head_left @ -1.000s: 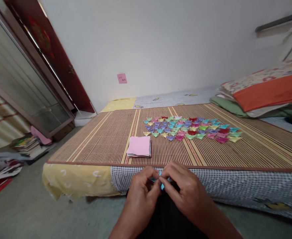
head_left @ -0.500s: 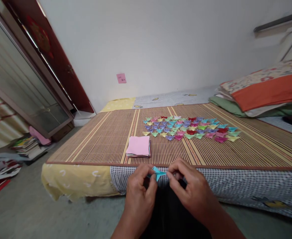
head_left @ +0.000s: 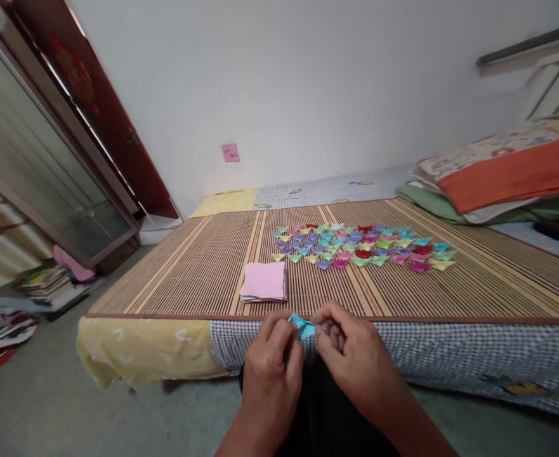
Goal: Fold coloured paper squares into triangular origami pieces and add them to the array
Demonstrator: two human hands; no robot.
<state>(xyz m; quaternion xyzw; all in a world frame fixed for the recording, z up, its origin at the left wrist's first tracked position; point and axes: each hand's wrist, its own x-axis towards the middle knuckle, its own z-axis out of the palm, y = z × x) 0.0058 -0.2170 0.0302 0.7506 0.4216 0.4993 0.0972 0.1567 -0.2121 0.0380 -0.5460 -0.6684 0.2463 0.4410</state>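
Observation:
A small folded piece of blue paper [head_left: 302,327] is held between my two hands, just in front of the bed's near edge. My left hand [head_left: 274,358] pinches its left side, fingers curled. On its right tip, the thumb and fingers of my right hand [head_left: 348,349] are closed. Beyond my hands, a stack of square paper with a pink sheet on top [head_left: 263,281] lies on the striped mat [head_left: 203,266]. To the right of the stack, several small folded papers in many colours [head_left: 363,253] are laid out in rows.
Folded bedding with an orange band [head_left: 512,171] lies at the bed's right. A pink note [head_left: 230,152] is on the wall. Books [head_left: 48,282] are piled on the left, near a glass-panelled door [head_left: 70,171].
Both hands have shifted their hold on the blue paper, which now looks wider and less pointed between them. My right hand has moved slightly left. The view has shifted slightly.

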